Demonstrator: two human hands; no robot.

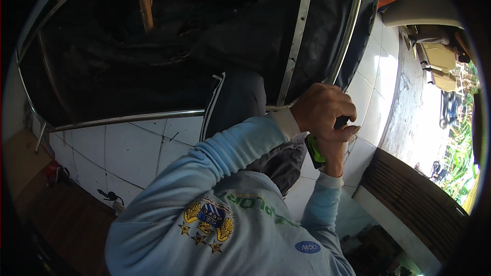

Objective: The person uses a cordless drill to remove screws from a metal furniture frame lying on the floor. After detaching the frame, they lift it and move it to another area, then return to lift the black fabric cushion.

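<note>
My left hand (pixel 323 108) is closed at the right end of a metal-framed piece covered in black sheet (pixel 235 36). Its fingers curl around a small dark part (pixel 341 121), most of which they hide. Just below and partly behind it, my right hand (pixel 334 154) is wrapped round a green and black tool (pixel 314 152); the tool's working end is hidden by my left hand. A shiny metal tube (pixel 349 30) of the frame runs up from beside my left hand. My knee (pixel 238 94) rests against the frame's near edge.
A flat metal bar (pixel 297 36) with holes crosses the black sheet, which is torn around a piece of wood (pixel 146 7). White floor tiles (pixel 133 148) lie below. A dark slatted wooden panel (pixel 409 199) stands at right, with cardboard (pixel 440 59) beyond.
</note>
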